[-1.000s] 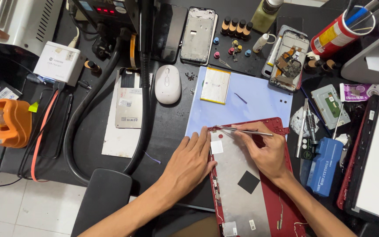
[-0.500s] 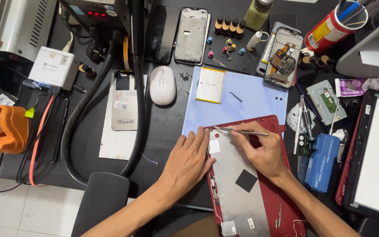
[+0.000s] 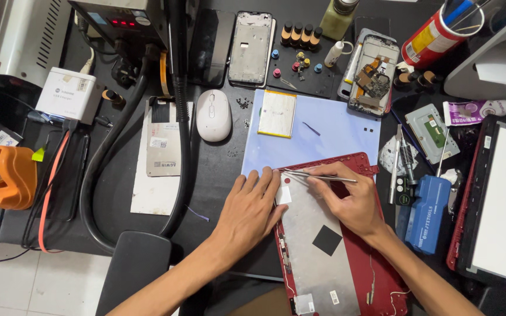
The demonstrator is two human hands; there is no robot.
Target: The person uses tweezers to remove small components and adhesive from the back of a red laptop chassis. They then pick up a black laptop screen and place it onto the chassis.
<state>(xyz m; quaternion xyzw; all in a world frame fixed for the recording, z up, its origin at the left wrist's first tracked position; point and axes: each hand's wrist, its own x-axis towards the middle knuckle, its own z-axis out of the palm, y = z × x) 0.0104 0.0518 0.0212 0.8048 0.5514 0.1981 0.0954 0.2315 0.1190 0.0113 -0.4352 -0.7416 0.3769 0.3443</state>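
Barely anything's shifting: left hand (image 3: 252,206) is staying flat, fingers spread, pinning the red laptop lid shell (image 3: 346,257).
Right hand (image 3: 349,202) is pinching thin steel tweezers (image 3: 317,174); I'd be keeping the tips low and steady.

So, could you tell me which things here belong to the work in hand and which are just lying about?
In hand:
- red cover with its silver panel
- tweezers, held in the right hand
- left hand, pressing flat on the cover's left edge

Lying about:
- white mouse
- flat battery
- phone frame
- blue tool case
- orange tape dispenser
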